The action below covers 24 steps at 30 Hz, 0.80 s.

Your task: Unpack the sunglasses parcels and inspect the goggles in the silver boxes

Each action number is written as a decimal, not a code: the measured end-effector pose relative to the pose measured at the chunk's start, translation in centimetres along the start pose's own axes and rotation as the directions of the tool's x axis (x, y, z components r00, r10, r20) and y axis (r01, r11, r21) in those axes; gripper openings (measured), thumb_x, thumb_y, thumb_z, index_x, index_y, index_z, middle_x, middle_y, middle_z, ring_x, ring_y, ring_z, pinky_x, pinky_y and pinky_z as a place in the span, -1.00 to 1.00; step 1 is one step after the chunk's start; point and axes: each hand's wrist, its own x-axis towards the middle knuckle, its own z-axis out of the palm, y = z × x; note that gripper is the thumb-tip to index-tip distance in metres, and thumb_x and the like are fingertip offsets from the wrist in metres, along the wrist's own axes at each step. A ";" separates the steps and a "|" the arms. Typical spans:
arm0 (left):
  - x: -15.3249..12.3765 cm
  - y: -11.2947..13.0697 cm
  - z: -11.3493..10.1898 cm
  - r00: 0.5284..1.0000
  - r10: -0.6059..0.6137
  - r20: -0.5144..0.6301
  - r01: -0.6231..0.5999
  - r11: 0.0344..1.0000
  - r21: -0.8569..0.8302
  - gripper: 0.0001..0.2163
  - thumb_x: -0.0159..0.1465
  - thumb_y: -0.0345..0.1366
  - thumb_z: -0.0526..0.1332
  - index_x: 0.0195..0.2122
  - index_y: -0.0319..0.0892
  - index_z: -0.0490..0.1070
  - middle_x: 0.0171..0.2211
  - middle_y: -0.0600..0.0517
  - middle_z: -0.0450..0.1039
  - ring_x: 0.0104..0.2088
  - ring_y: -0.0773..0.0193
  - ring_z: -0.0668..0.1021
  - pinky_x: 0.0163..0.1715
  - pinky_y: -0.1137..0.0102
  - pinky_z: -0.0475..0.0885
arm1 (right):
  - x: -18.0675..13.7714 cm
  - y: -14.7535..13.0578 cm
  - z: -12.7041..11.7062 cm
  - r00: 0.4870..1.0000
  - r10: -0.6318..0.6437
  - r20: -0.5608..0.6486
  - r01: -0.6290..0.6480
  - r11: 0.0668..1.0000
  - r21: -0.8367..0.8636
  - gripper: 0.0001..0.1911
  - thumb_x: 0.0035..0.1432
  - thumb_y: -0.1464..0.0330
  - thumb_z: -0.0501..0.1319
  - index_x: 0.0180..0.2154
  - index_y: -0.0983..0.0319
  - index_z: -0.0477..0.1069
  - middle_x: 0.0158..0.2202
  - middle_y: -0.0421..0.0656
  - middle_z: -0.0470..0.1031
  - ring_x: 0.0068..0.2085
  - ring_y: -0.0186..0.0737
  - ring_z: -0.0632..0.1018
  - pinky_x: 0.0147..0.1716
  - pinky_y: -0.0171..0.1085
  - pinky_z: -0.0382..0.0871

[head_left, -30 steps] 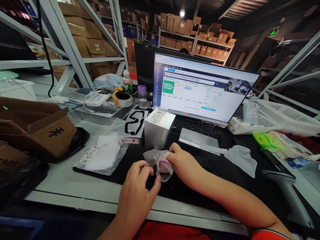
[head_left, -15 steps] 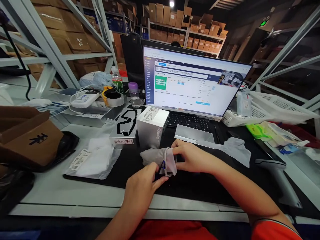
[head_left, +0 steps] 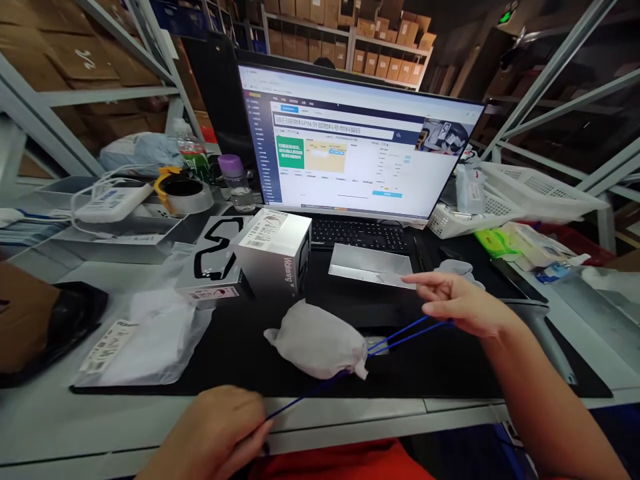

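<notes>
A small grey cloth pouch (head_left: pixel 320 343) lies on the black desk mat (head_left: pixel 440 367), its mouth gathered shut at the right end. Blue drawstrings (head_left: pixel 400 335) run out of it both ways. My right hand (head_left: pixel 457 301) pinches one pair of strings to the right of the pouch, fingers partly spread. My left hand (head_left: pixel 215 433) is closed on the other string near the desk's front edge. Behind the pouch stands a white-grey product box (head_left: pixel 275 250).
A monitor (head_left: pixel 350 147) and keyboard (head_left: pixel 357 233) stand behind the mat. A flat silver box (head_left: pixel 370 265) lies before the keyboard. A box printed with glasses (head_left: pixel 210 257) and a plastic bag (head_left: pixel 145 337) lie at left. White baskets (head_left: pixel 520 193) sit at right.
Both hands have let go of the pouch's mouth and pulled apart, drawing the blue strings tight and closing the pouch. The view has tilted down and shifted left.
</notes>
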 end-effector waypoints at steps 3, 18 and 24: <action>1.4 -0.3 0.9 0.974 -0.097 -0.207 0.132 0.978 0.160 -0.74 0.37 -0.32 0.11 -0.48 -0.09 0.40 -0.41 0.03 0.47 -0.43 0.25 0.53 -0.42 0.38 0.40 | -1.5 0.3 -0.5 0.984 -0.046 -0.172 0.064 0.993 0.099 -0.58 -0.09 0.32 0.52 -0.11 0.17 0.63 -0.47 -0.32 0.26 -0.53 -0.48 0.19 -0.59 -0.45 0.10; 9.7 1.1 1.4 0.908 -0.302 -0.290 0.226 0.937 -0.267 -0.83 0.43 -0.32 0.09 -0.25 -0.12 0.46 -0.10 -0.05 0.51 -0.06 0.21 0.55 -0.06 0.33 0.50 | 1.8 -0.6 11.0 0.829 -0.504 0.242 0.542 0.618 -0.569 -0.29 0.12 0.22 0.41 0.26 0.19 0.28 0.24 0.06 0.37 0.23 0.04 0.42 0.20 0.01 0.38; 11.3 2.1 1.9 0.849 -0.301 -0.434 0.216 0.948 -0.235 -0.86 0.41 -0.41 0.08 -0.07 -0.16 0.38 -0.02 -0.11 0.49 -0.02 0.18 0.55 -0.02 0.25 0.51 | 2.3 1.6 12.3 0.894 -0.349 0.282 0.363 0.193 -0.912 -0.25 0.17 0.58 0.21 0.36 0.28 0.11 -0.04 0.08 0.56 -0.05 0.07 0.58 -0.01 0.06 0.49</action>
